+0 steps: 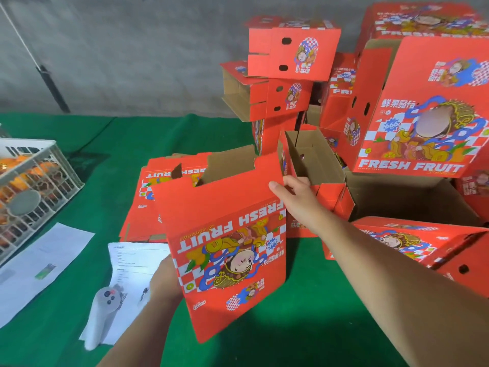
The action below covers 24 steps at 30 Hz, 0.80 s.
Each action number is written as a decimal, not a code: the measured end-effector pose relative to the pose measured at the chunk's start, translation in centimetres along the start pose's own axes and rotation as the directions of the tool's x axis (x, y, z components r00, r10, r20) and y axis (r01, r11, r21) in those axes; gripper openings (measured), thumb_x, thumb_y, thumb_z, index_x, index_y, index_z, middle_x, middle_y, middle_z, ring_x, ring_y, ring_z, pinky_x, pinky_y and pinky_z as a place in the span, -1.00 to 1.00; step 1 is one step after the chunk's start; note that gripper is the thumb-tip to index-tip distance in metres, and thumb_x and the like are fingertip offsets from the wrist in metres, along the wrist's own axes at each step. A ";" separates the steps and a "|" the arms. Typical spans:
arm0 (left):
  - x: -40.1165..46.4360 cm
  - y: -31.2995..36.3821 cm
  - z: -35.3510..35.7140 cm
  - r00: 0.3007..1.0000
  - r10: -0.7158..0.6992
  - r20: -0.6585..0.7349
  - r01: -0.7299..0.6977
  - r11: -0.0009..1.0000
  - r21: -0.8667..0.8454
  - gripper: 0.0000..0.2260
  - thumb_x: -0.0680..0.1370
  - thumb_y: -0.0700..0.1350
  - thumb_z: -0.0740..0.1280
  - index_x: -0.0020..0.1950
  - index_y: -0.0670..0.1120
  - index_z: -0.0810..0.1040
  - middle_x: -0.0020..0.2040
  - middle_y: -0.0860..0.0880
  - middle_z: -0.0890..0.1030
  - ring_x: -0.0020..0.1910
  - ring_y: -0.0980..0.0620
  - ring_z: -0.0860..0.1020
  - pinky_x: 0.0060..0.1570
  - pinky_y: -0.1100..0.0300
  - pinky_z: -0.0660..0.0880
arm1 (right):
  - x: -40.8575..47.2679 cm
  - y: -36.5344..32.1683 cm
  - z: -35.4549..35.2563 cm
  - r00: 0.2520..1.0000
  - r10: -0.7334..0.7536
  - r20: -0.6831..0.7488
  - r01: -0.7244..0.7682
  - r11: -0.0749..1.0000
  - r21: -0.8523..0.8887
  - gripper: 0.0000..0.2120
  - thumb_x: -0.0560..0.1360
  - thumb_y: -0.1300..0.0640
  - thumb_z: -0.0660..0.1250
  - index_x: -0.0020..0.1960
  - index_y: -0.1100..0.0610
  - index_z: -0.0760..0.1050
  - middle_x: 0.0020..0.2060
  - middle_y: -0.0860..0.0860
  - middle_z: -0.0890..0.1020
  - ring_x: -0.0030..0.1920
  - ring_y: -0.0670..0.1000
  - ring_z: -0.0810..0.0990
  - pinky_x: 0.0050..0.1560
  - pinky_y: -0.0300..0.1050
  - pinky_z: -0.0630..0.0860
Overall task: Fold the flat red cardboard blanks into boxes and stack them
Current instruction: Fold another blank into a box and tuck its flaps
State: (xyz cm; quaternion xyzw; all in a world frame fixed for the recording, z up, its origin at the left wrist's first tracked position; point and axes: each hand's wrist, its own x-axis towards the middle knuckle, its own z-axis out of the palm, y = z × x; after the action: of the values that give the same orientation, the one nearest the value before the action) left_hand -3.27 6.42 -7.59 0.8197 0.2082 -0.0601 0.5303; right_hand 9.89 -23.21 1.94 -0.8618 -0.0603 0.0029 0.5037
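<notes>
Nearest me, the left hand (165, 283) holds the lower edge of a flat red printed cardboard blank (227, 242) — raised, tilted, above the green-covered counter (304, 327). The right hand (297, 197) pinches its upper corner. Behind lies a pile of flat red blanks (148, 205); farther back, folded red boxes (293, 49) stand stacked.
</notes>
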 end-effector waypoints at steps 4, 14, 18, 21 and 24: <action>-0.3 1.9 -0.1 0.966 -0.214 -0.148 0.114 0.861 -0.496 -0.68 0.42 -0.19 0.50 0.08 -0.34 0.58 -0.17 -0.23 0.68 -0.17 -0.20 0.64 -0.12 0.04 0.56 | -2.1 2.4 -1.3 0.984 -0.177 -0.025 0.154 0.910 -0.385 -0.54 0.51 -0.50 0.16 -0.15 -0.10 0.40 0.00 -0.18 0.39 -0.07 -0.26 0.48 -0.04 -0.11 0.46; -4.4 7.3 0.8 0.877 0.357 -0.320 -0.471 0.769 -0.432 -0.67 0.62 0.05 0.40 0.37 0.22 0.48 0.28 -0.14 0.50 0.10 -0.13 0.59 0.23 -0.25 0.55 | -9.7 2.0 -0.5 0.897 -0.223 -0.383 0.105 0.947 -0.305 -0.54 0.53 -0.32 0.22 -0.12 0.10 0.45 -0.06 -0.04 0.45 -0.08 0.01 0.47 -0.08 -0.01 0.41; -4.7 8.2 0.8 0.847 0.414 -0.332 -0.529 0.718 -0.452 -0.51 0.55 -0.09 0.45 0.32 0.33 0.35 0.35 0.12 0.50 0.10 0.08 0.55 0.24 -0.27 0.55 | -11.4 2.5 -1.1 0.882 -0.248 -0.399 0.123 0.942 -0.313 -0.58 0.57 -0.28 0.25 -0.10 0.09 0.47 -0.02 -0.04 0.45 -0.09 -0.11 0.45 -0.16 -0.09 0.37; -4.8 7.6 0.8 0.848 0.435 -0.301 -0.530 0.690 -0.494 -0.41 0.52 -0.11 0.45 0.37 0.40 0.33 0.19 0.30 0.57 0.03 0.20 0.65 -0.02 0.05 0.68 | -12.4 2.9 -0.9 0.848 -0.316 -0.426 0.225 0.942 -0.250 -0.71 0.55 -0.13 0.38 -0.22 -0.09 0.33 -0.04 -0.07 0.43 -0.07 -0.21 0.48 -0.14 -0.26 0.36; -4.8 7.8 -0.2 0.886 0.390 -0.251 -0.461 0.801 -0.382 -0.64 0.47 -0.03 0.46 0.19 0.31 0.53 0.32 0.03 0.47 0.11 -0.07 0.67 0.10 -0.20 0.65 | -13.3 3.7 -0.7 0.803 -0.359 -0.476 0.286 0.933 -0.221 -0.67 0.47 0.02 0.46 -0.26 -0.11 0.30 -0.04 -0.07 0.42 -0.06 -0.15 0.48 -0.07 -0.39 0.34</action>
State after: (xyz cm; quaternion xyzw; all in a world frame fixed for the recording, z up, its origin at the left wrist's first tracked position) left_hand -4.52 2.56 0.63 0.7095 0.0680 0.1742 0.6794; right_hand -2.90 -27.06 -1.63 -0.8415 -0.0711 -0.3142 0.4337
